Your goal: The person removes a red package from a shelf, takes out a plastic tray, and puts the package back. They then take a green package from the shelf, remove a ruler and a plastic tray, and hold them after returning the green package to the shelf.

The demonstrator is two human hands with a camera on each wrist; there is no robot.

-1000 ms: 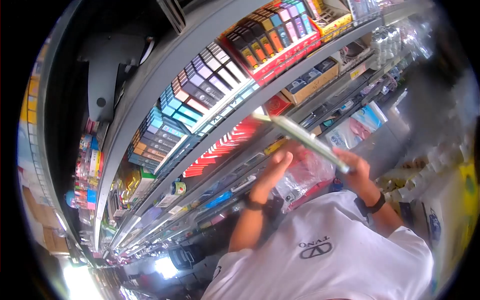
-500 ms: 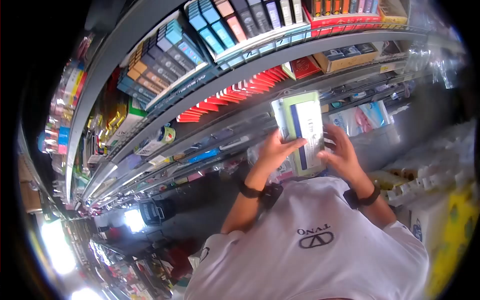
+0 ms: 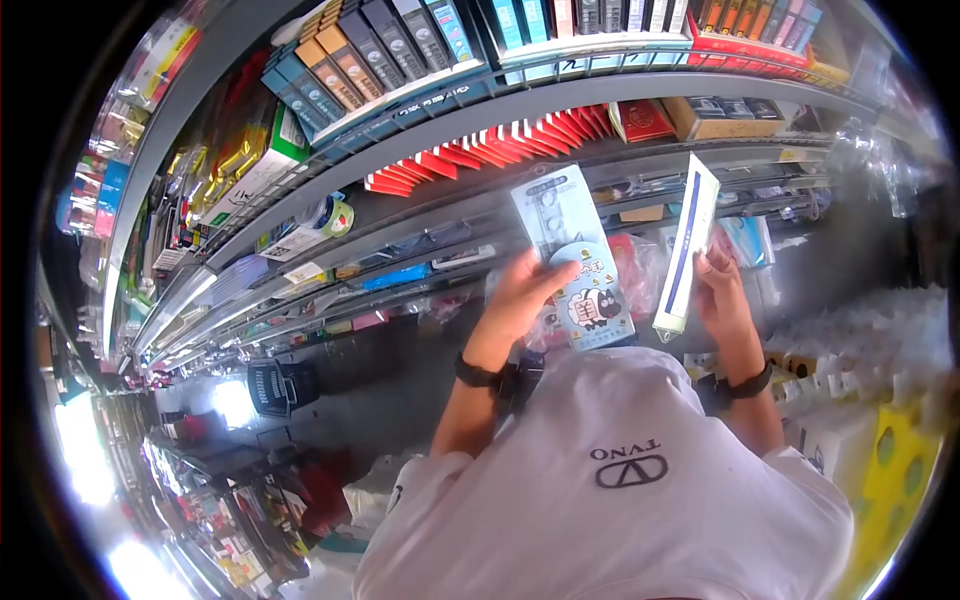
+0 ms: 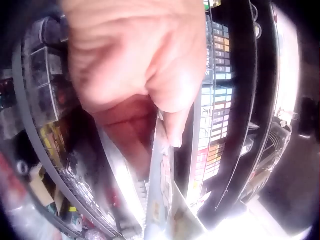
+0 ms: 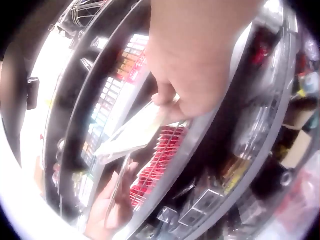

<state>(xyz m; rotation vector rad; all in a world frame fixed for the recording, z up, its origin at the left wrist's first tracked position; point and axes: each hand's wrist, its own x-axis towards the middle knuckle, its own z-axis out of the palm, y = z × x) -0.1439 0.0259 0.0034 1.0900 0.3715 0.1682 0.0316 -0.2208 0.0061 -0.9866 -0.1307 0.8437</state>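
My left hand [image 3: 515,302] grips a flat light-blue package [image 3: 560,215] with a cartoon sheep on its front, the thumb lying across its face. It stands upright before my chest, its front toward me. To the right, my right hand [image 3: 728,300] pinches a thin white package [image 3: 692,235] with a pale green border and a dark blue stripe. That one is turned nearly edge-on in the head view. A gap lies between the two packages. In the right wrist view, thumb and fingers close on the edge of the white package [image 5: 137,131].
Shelves run across in front, with a row of red packets [image 3: 500,145] just beyond my hands. Above them stand slim coloured boxes [image 3: 400,45] behind a wire rail. A dark basket [image 3: 282,388] is at lower left; yellow packaging [image 3: 890,470] lies at lower right.
Earlier the right hand held a flat package edge-on while the left was apart from it. Then both hands held the stack together. Now the two packages are separated, one in each hand.
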